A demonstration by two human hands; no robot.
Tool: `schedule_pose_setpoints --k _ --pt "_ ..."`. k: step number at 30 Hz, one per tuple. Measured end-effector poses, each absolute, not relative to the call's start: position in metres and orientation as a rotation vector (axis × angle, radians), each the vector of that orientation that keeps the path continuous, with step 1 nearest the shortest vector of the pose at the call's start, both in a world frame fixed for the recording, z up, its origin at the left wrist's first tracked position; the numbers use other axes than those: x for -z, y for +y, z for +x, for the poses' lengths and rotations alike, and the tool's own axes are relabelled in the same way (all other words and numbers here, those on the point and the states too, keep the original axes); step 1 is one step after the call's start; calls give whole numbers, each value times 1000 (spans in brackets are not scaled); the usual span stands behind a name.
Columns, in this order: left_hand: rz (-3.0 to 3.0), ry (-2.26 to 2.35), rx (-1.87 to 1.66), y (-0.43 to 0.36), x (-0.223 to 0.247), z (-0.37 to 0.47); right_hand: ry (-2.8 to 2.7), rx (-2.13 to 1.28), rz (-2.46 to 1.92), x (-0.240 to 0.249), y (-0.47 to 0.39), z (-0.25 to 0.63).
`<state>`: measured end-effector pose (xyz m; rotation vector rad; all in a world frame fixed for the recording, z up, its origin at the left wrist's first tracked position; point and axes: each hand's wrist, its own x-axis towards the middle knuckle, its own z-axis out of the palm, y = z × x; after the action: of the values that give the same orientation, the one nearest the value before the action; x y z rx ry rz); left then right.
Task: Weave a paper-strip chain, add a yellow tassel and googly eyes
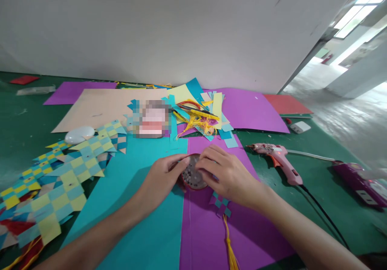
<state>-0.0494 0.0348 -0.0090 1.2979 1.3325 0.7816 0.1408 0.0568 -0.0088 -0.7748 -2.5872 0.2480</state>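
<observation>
Both hands meet over a small round red-rimmed container [192,177] filled with small dark beads, resting where the teal sheet [130,205] meets the purple sheet [211,229]. My left hand [165,173] pinches its left edge. My right hand [225,171] grips its top and right side with curled fingers. Under my right wrist lies a small woven teal-and-purple paper piece [221,204] with a yellow tassel [230,245] trailing toward me.
Woven yellow-and-blue paper mats [65,173] pile up at left beside a white oval object [79,134]. Cut paper strips, scissors and yellow thread [198,114] lie behind. A pink glue gun [279,159] with black cord and a purple device [363,183] sit at right on the green table.
</observation>
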Motion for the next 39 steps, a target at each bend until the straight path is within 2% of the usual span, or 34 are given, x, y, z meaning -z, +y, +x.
schedule_pose_setpoints --k 11,22,30,39 --pt "1298 1352 -775 34 6 -48 -2545 -453 -729 -1 59 147" --pt "1293 1322 -778 34 7 -49 -2606 -284 -679 3 58 143" --pt "1290 1371 -772 34 6 -49 -2605 -452 -671 0 60 149" --pt "1334 1368 -755 34 8 -50 -2594 -440 -675 -1 59 147"
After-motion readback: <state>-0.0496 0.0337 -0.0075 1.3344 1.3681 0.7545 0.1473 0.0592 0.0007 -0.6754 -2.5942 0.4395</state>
